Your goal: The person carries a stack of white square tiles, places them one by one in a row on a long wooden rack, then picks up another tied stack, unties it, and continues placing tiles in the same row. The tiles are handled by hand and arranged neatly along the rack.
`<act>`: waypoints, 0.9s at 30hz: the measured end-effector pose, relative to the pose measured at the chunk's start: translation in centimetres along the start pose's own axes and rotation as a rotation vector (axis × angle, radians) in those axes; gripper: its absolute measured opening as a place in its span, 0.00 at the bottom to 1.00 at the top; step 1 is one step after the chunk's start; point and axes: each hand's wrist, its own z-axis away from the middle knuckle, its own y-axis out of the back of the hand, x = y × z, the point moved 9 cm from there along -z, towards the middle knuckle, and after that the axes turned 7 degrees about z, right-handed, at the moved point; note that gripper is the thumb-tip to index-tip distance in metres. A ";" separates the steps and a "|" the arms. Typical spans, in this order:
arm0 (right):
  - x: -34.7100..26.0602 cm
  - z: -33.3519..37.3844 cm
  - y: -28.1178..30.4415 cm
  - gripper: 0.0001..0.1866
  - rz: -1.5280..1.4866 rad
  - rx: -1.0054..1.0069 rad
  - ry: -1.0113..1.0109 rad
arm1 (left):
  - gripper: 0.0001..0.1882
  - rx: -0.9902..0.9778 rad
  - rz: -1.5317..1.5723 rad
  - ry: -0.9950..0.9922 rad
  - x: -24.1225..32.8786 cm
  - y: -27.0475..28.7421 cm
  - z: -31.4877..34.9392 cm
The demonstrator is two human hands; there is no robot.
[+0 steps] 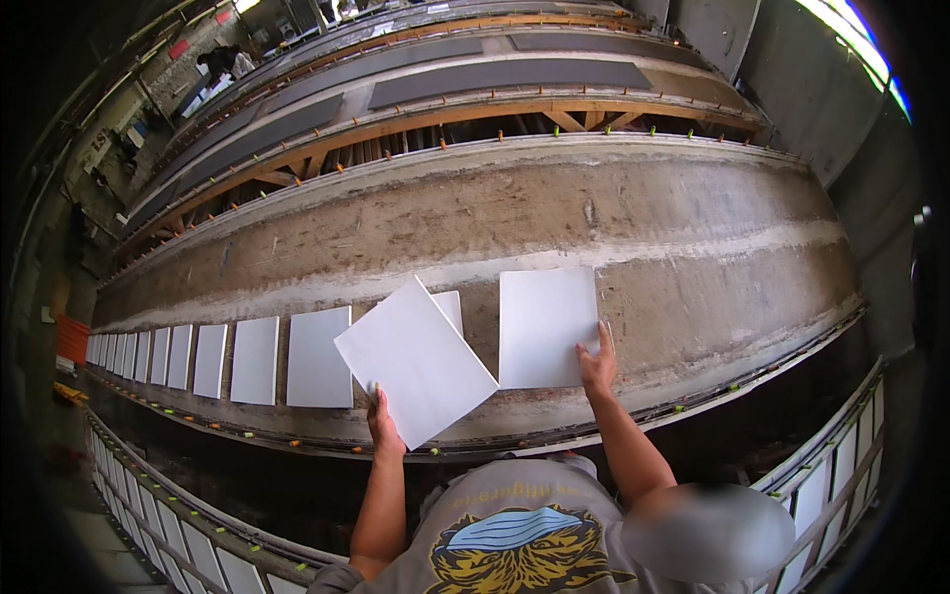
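My left hand (pixel 383 422) grips the lower left edge of a white rectangular panel (pixel 416 361), thumb along its edge. This panel is turned at a slant and raised over the long brown table. Behind it, part of another white panel (pixel 450 309) peeks out; the rest is hidden. To the right, my right hand (pixel 597 368) holds the right edge of a second white panel (pixel 547 322), with the thumb on its face and a finger along its side. That panel sits nearly square to the table's length. Whether these are single boards or thin stacks, I cannot tell.
Several similar white panels (pixel 255 361) run in a spaced row to the left along the brown table (pixel 712 208). Small orange and green clips line its edges. Beyond stand parallel tables with long dark grey sheets (pixel 510 83). Behind me, another rack bears white panels (pixel 193 540).
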 end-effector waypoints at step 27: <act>-3.9 2.1 -0.7 0.22 0.410 0.092 0.233 | 0.19 -0.164 -0.084 0.152 -4.3 -8.8 -1.2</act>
